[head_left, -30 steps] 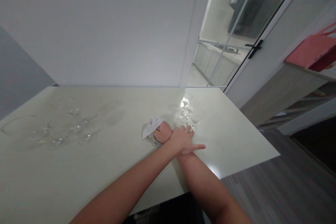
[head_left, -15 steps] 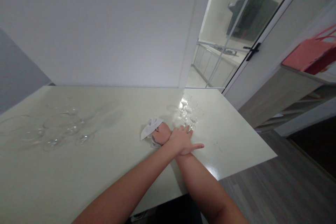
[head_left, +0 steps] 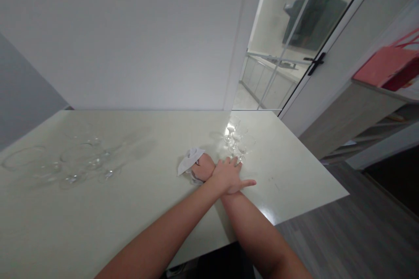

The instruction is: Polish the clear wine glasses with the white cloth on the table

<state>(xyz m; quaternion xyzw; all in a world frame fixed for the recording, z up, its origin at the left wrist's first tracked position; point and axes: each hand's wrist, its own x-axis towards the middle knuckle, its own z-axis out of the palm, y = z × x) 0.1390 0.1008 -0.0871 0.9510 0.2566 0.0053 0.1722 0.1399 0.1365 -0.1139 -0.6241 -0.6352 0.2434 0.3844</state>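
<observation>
My arms are crossed over the pale tabletop [head_left: 157,209]. My left hand [head_left: 231,175] lies across my right wrist with its fingers spread and its thumb pointing right. It holds nothing. Under and left of it, my right hand [head_left: 205,167] is closed on a white cloth [head_left: 190,160] that bunches out around its fingers. Just beyond my left fingertips is a cluster of clear stemmed glasses [head_left: 231,130]. Several more clear glasses [head_left: 72,178] are on the left side of the table, their outlines faint. The fingers of my right hand are partly hidden.
A white wall [head_left: 147,43] rises along the table's far edge. At the right are a glass-paned door [head_left: 275,52] with a black handle [head_left: 316,63], and a shelf unit [head_left: 353,115] carrying a pink bag [head_left: 381,67]. Grey wooden floor [head_left: 314,235] lies past the table's right edge.
Both hands keep the same crossed pose, with the cloth still in my right hand. The whole view has shifted slightly, so things appear a little farther right.
</observation>
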